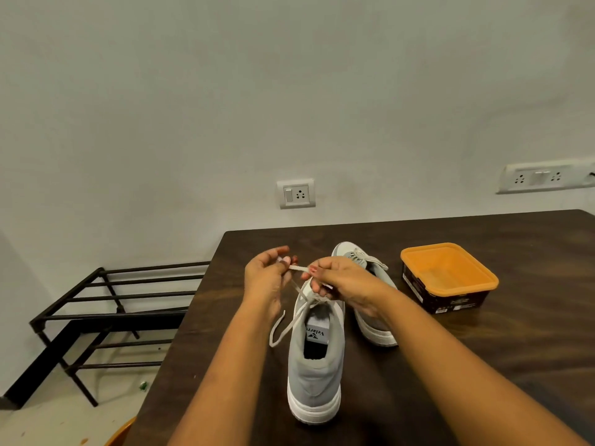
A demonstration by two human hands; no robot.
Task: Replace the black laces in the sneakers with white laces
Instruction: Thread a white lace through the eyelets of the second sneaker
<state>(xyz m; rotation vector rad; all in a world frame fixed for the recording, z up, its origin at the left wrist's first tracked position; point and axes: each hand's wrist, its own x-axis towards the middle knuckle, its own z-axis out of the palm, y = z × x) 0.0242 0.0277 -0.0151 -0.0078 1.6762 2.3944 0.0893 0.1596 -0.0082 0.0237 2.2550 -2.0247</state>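
- Near sneaker [314, 365] on table [483, 365], heel toward camera. Read on insole tag: "Velarr", rest cut off.
- White lace [297, 268] threaded up, not yet tied; pinched between left hand [269, 278] and right hand [338, 278].
- Far sneaker [375, 329] already white-laced, apparently knotted.
- No black laces seen; tub [447, 275] print illegible.
- Judged nearly finished.

One wide-angle camera, worn on the head, looks forward and down across the dark table [531, 268] from its near edge, close above the top, facing the wall [289, 91] behind the table's far edge
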